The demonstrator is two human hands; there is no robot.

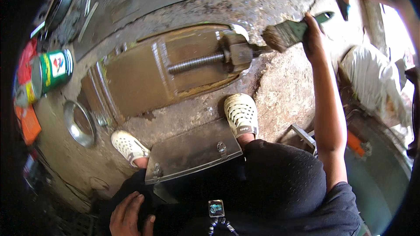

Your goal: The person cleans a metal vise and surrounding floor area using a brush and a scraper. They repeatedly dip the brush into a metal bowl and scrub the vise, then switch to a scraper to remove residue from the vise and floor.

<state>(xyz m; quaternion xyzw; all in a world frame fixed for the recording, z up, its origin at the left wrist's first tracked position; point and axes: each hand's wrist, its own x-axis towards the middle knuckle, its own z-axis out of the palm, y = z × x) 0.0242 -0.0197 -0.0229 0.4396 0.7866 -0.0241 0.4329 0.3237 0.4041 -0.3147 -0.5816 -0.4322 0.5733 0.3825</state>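
Observation:
My right hand [314, 39] is closed round the green handle of a wide paintbrush [292, 34]. The brush is held above the concrete, its matted brown bristles pointing left toward the end of a large welded steel piece. That steel piece [133, 76] lies on the floor, brownish and wet-looking, with weld seams across it. A threaded rod [196, 64] runs along its right half into a heavy nut-like block [238, 52] with a pointed tip. My left hand [127, 216] rests by my left thigh, holding nothing visible, its fingers apart.
A shallow metal bowl [79, 123] and a green tin [53, 72] stand at the left. Two spanner-like tools [89, 6] lie at the upper left. A dark metal plate [194, 148] with latches sits between my shoes. Whitish cloth [372, 78] is at the right; another person's foot [343, 0] shows beyond.

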